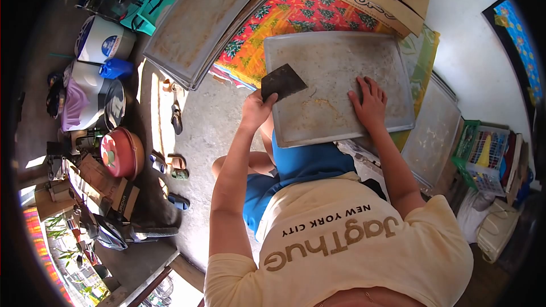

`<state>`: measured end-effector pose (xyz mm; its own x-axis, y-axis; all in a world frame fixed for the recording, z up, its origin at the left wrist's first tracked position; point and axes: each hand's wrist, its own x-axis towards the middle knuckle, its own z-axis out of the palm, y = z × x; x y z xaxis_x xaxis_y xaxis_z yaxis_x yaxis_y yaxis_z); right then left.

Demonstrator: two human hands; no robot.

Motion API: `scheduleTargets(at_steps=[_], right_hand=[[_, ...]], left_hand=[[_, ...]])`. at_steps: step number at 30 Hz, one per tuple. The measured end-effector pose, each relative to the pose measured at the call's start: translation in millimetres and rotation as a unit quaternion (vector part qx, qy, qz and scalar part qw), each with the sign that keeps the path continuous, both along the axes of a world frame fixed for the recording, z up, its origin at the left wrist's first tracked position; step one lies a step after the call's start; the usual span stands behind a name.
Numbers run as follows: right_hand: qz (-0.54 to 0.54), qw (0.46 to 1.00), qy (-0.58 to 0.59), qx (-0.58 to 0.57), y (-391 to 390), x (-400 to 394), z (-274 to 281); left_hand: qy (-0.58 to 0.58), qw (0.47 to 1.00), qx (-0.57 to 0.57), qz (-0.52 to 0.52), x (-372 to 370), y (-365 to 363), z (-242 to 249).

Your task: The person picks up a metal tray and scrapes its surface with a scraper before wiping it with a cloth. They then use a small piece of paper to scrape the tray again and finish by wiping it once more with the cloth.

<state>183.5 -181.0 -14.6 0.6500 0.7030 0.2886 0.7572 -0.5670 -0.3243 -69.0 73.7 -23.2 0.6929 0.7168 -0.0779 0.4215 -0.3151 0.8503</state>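
Observation:
My left hand (259,109) grips a dark, flat scraper blade (284,82) by its lower left corner. The blade overlaps the left part of a worn metal baking tray (341,57) that rests across my lap and the table edge. My right hand (369,104) lies flat on the tray's right half with its fingers somewhat spread. Brownish stains mark the tray's surface, and yellowish crumbs (319,103) lie in its middle between my hands.
A stack of similar baking trays (210,17) sits at the upper left on a table with a red patterned cloth (307,3). Beyond my tray stands an open cardboard box (375,8). More trays (430,131) lean at right near plastic baskets (483,150). Sandals (177,162) lie on the floor.

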Motion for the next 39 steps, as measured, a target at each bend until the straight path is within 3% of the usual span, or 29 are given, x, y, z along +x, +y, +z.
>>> scheduleTargets(at_steps=[10,13,16,19,22,25,28,31,34,37,39], right_hand=[[-0.002,1.000,0.012,-0.008,0,-1,2],[-0.005,1.000,0.010,-0.009,0,-1,1],[-0.003,1.000,0.007,-0.002,0,0,1],[-0.004,1.000,0.012,-0.003,-1,0,1],[-0.003,1.000,0.001,-0.005,-1,0,0],[-0.007,1.000,0.000,-0.008,0,-1,-1],[-0.004,1.000,-0.006,-0.003,0,0,-2],[-0.005,1.000,-0.005,-0.002,0,0,-3],[-0.002,1.000,0.004,-0.007,0,0,0],[-0.003,1.000,0.005,-0.007,0,0,1],[-0.005,1.000,0.003,-0.010,0,-1,1]], left_hand=[[0.026,0.999,0.022,-0.011,3,-6,14],[-0.003,1.000,-0.021,-0.010,5,0,6],[0.064,0.997,0.039,-0.011,13,-10,22],[0.155,0.987,0.003,-0.041,15,-1,14],[-0.027,0.998,0.052,0.012,18,-4,5],[0.045,0.997,0.036,-0.046,14,-1,17],[0.031,0.999,0.042,0.007,16,-1,9],[0.021,0.998,0.035,-0.042,16,-5,21],[0.022,0.999,0.045,0.011,20,-3,12],[0.068,0.997,0.041,-0.025,21,-6,28],[0.027,0.999,0.043,-0.002,22,-3,14]])
